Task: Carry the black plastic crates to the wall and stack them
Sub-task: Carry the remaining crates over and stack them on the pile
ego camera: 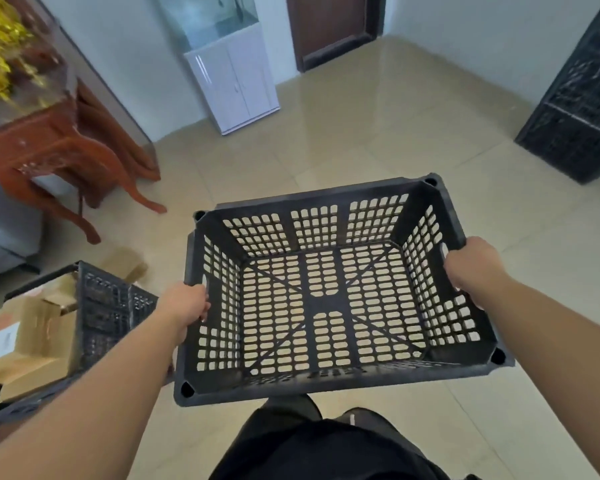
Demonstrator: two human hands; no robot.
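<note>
An empty black plastic crate point(329, 299) with slotted walls and floor hangs in the air in front of me, above the tiled floor. My left hand point(187, 306) grips the handle slot in its left wall. My right hand point(471, 268) grips the handle slot in its right wall. A tall stack of black crates point(582, 109) stands against the white wall at the far right. Another black crate point(94, 317) sits on the floor at my lower left, with cardboard boxes inside it.
A carved wooden table point(59, 140) stands at the left. A white cabinet point(236, 81) with a glass tank on top stands against the back wall, beside a dark door point(329, 26). A cardboard box point(125, 265) lies on the floor. Glossy tiled floor point(378, 133) stretches toward the stack.
</note>
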